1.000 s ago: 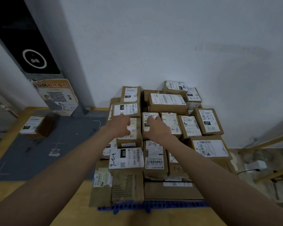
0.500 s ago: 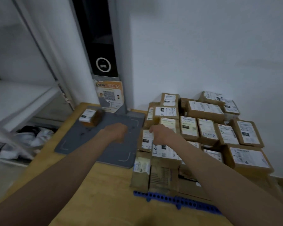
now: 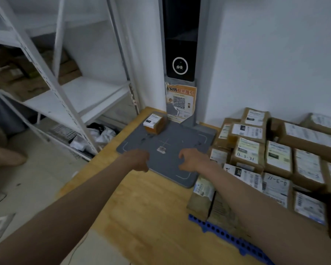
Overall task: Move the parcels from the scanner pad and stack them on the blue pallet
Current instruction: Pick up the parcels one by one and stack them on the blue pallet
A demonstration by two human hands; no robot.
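Neither grip holds anything: the left hand (image 3: 139, 159) and right hand (image 3: 191, 159) hover with loosely curled fingers over the near part of the scanner pad (image 3: 180, 169), well short of the one small parcel (image 3: 154, 124) at its far left corner on the tabletop (image 3: 151, 207). It looks like a light, stiff carton, best clasped by opposite side walls, not the slick label, then carried to the stacked blue pallet (image 3: 227, 237).

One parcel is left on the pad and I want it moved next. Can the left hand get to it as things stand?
Probably yes. The left hand is empty over the scanner pad's near edge, and only bare pad lies between it and the small parcel at the far corner.
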